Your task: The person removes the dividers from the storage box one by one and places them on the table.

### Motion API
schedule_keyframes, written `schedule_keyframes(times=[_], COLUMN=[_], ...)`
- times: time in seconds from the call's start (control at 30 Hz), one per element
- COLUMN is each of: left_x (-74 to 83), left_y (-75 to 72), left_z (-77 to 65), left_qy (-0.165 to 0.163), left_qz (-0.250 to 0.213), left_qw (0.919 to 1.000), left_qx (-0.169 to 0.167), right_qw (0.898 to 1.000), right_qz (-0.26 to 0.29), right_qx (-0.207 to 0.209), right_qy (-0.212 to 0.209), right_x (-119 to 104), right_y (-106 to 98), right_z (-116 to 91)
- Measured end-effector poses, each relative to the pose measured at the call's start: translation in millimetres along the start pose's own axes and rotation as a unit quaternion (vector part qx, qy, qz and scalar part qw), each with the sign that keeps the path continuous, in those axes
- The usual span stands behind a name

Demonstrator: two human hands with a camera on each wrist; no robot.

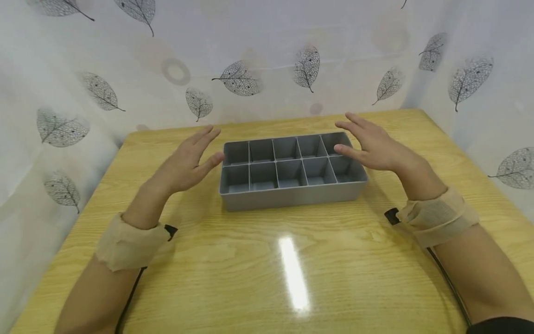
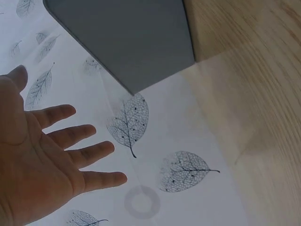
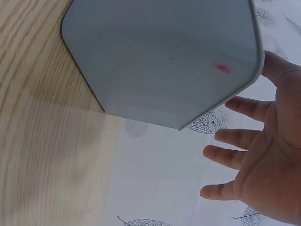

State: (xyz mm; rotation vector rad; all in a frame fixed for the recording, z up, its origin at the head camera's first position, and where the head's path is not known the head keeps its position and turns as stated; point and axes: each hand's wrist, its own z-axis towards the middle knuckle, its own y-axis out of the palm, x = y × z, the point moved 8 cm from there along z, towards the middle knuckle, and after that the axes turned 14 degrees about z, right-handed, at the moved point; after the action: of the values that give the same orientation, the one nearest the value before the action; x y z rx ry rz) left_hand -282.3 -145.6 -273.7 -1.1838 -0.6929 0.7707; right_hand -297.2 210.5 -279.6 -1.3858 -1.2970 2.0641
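My empty, straight-fingered left hand (image 1: pixel 182 163) and right hand (image 1: pixel 374 144) could, by uneven pushing, skew the grey ten-compartment organizer (image 1: pixel 292 196) at frame centre.

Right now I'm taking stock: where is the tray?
In the head view, the tray sits near centre on the table, between the left hand and right hand.

Head view downward, wrists' close — tray (image 1: pixel 292 196) shared

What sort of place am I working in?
Probably a screened-off indoor workstation: a wood-grain table, leaf-print sheeting behind it and at both sides, and a gray ten-compartment tray on top.
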Motion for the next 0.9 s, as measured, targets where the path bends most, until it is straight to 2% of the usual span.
schedule_keyframes(times=[0.13,0.23,0.33,0.57,0.8,0.9], left_x=[5.6,7.8,11.4,21.0,17.5,15.8], left_y=[-2.0,-1.4,0.9,4.4,12.0,15.0], left_z=[1.5,1.5,1.4,2.1,3.5,3.9], left_qy=[0.011,0.004,-0.001,0.001,-0.008,-0.023], left_qz=[0.015,0.020,0.021,0.019,0.022,0.022], left_qw=[0.9997,0.9995,0.9996,0.9998,0.9997,0.9994], left_qx=[0.018,0.023,0.019,0.010,-0.004,-0.012], right_qw=[1.000,0.999,0.999,0.999,0.999,0.999], right_qz=[0.005,-0.013,-0.032,-0.030,-0.017,-0.016], right_qx=[-0.001,0.007,0.020,0.035,0.031,0.026], right_qy=[-0.017,-0.029,-0.034,-0.029,-0.037,-0.045], right_x=[-8.5,-14.6,-17.2,-17.0,-19.1,-22.4], right_y=[1.9,4.6,5.5,5.7,12.0,16.1], right_z=[1.8,3.2,2.4,-1.8,0.4,2.0])
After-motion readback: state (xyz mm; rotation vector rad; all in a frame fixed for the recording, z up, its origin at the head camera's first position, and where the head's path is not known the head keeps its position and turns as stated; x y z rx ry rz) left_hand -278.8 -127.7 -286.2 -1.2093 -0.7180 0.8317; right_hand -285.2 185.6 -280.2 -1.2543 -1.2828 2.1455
